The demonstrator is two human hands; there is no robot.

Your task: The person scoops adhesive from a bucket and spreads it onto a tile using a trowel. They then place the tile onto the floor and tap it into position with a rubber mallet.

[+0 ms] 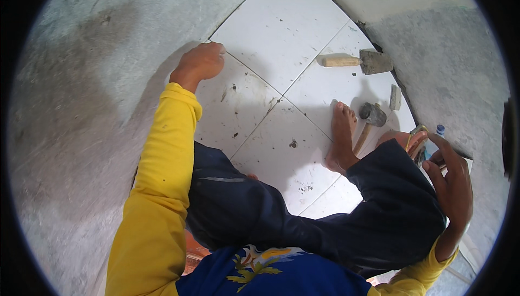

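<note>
Reaching out along the floor, the left hand (200, 63) is curled into a loose fist, knuckles pressed at the corner of a white tile (233, 103) right where it meets the grey cement floor (81, 133); whether anything sits inside that fist, I cannot tell. Over on the other side, the right hand (452, 185) has its fingers spread narrow around a small pale tile piece (433, 149), held just beside the raised knee. Close by its fingertips there's a small bottle with a blue cap (440, 130). Moving outward, a bare foot (341, 139) is planted on the tiles, and a hammer (369, 120) lies touching the tile just beside it. Further up, a trowel (357, 61) with a wooden handle rests on the tiles near the grey wall (444, 57), and a small grey block (395, 98) sits between trowel and hammer.
</note>
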